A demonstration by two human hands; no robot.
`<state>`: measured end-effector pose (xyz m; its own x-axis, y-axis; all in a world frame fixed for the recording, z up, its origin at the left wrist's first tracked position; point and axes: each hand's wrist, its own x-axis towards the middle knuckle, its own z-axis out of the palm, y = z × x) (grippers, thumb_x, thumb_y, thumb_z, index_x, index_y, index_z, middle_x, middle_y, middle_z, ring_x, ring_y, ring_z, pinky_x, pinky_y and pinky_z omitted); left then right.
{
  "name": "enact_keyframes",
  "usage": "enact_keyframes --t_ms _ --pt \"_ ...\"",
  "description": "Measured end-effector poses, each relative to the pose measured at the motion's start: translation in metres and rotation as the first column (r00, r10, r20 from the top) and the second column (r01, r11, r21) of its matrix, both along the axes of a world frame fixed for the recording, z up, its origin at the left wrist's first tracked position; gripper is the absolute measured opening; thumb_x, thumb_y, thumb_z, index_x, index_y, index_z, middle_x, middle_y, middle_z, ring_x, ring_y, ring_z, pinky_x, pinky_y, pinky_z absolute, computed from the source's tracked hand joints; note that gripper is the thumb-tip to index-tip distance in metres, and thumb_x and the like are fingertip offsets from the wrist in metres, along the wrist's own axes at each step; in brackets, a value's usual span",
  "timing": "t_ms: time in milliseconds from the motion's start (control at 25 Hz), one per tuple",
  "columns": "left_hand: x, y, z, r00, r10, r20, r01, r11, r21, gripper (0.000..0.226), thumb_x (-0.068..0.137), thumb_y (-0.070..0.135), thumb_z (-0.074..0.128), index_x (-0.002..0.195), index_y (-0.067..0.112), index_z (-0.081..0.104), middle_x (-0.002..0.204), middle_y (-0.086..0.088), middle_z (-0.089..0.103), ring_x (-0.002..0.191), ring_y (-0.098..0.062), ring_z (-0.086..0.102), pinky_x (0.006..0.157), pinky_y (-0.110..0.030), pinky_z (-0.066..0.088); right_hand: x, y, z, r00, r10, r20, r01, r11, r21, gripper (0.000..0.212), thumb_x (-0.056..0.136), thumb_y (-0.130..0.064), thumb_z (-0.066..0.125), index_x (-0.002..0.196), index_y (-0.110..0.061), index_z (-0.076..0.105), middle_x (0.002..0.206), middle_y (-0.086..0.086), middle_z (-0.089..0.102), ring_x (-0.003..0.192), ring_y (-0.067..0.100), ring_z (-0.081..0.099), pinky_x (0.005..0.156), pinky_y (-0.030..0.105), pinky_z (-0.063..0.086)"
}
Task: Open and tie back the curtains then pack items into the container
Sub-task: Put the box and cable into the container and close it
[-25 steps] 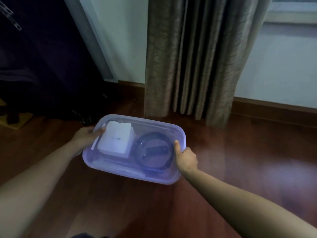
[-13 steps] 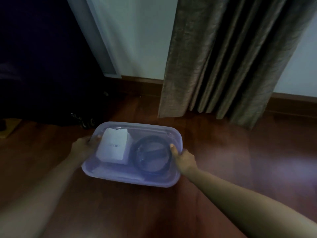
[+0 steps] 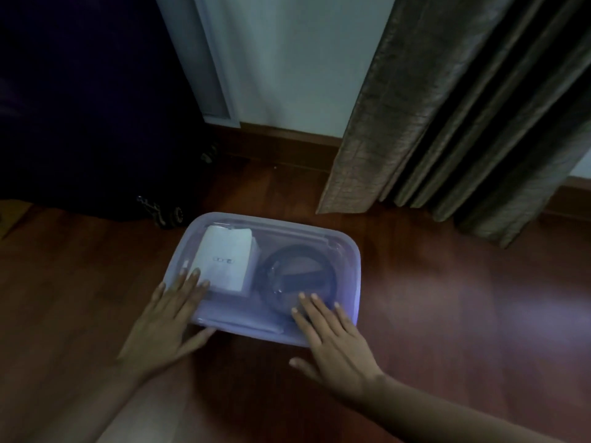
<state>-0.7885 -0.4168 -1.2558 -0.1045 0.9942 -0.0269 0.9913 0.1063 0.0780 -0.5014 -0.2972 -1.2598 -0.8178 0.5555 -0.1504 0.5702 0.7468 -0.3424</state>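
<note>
Pressing flat with both palms: left hand (image 3: 169, 318) spread over the near left corner of the container (image 3: 350, 273), right hand (image 3: 335, 340) spread over the near right corner, fingers straight and apart, curled round nothing. Looks like pushing the see-through lid down to seat it, judging by the flat press. Rests on the wooden floor (image 3: 463, 314), long side toward the body. Holds a white box (image 3: 225, 262) on the left and a dark round thing (image 3: 297, 276) on the right, side by side under the lid; cannot tell what the round thing is. Suggests the packing is nearly finished, with two items in and the lid on top; cannot tell whether the lid has clicked shut all round, or whether more things wait out of view. Beyond the container, to the left, stands a dark wheeled case (image 3: 96, 123) against the wall (image 3: 287, 59). Farther right hangs the curtain (image 3: 447, 107), gathered in folds with bare wall beside it, so seems already drawn aside. Shows no tie-back at this height, so cannot confirm the tying.
</note>
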Motion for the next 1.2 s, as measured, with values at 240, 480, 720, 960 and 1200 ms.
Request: enact_keyframes --t_ms 240,480,720,960,1200 --pt "-0.02 0.035 -0.002 0.995 0.044 -0.086 -0.051 0.995 -0.089 0.076 0.095 0.061 0.014 0.134 0.005 0.047 0.139 -0.014 0.049 0.132 -0.027 0.041 0.117 -0.036 0.013 -0.037 0.032 0.005 0.999 0.008 0.048 -0.014 0.991 0.133 0.05 0.082 -0.031 0.054 0.127 -0.009 0.056 0.134 0.011 0.055 0.124 0.023 0.053 0.101 0.036 0.037" --pt "-0.048 0.099 0.007 0.995 0.102 -0.017 -0.103 0.986 -0.132 0.078 0.089 0.063 0.024 0.148 0.01 0.022 0.155 -0.006 0.02 0.144 -0.021 0.014 0.115 -0.042 0.017 -0.08 0.085 0.027 0.987 -0.004 0.163 -0.011 0.996 0.093 0.064 0.095 -0.002 0.027 0.147 -0.004 -0.011 0.156 0.015 -0.016 0.145 0.025 -0.012 0.116 0.034 -0.004" --pt "-0.063 0.16 0.014 0.988 0.154 -0.008 -0.152 0.965 -0.213 0.068 0.098 0.042 0.036 0.151 0.014 0.005 0.16 -0.005 0.002 0.147 -0.019 -0.002 0.118 -0.04 0.006 -0.119 0.124 0.024 0.957 -0.136 0.256 0.129 0.991 0.046 0.066 0.094 0.001 0.028 0.147 -0.003 -0.011 0.156 0.015 -0.017 0.146 0.026 -0.009 0.118 0.037 0.005" --pt "-0.077 0.192 0.015 0.985 0.174 0.016 -0.164 0.951 -0.263 0.068 0.098 0.041 0.037 0.151 0.013 0.004 0.16 -0.004 0.001 0.147 -0.019 -0.001 0.119 -0.041 0.01 -0.139 0.139 0.021 0.949 -0.191 0.249 0.172 0.98 0.097 0.065 0.096 -0.001 0.029 0.146 -0.003 -0.012 0.155 0.02 -0.016 0.145 0.03 -0.007 0.118 0.04 0.011" --pt "-0.081 0.207 0.019 0.984 0.179 0.004 -0.167 0.927 -0.336 0.069 0.098 0.043 0.034 0.151 0.013 0.001 0.16 -0.004 -0.002 0.147 -0.018 -0.001 0.119 -0.039 0.011 -0.145 0.149 0.02 0.94 -0.226 0.256 0.218 0.974 0.059 0.065 0.096 -0.002 0.029 0.146 -0.004 -0.013 0.156 0.019 -0.016 0.145 0.03 -0.008 0.118 0.039 0.01"
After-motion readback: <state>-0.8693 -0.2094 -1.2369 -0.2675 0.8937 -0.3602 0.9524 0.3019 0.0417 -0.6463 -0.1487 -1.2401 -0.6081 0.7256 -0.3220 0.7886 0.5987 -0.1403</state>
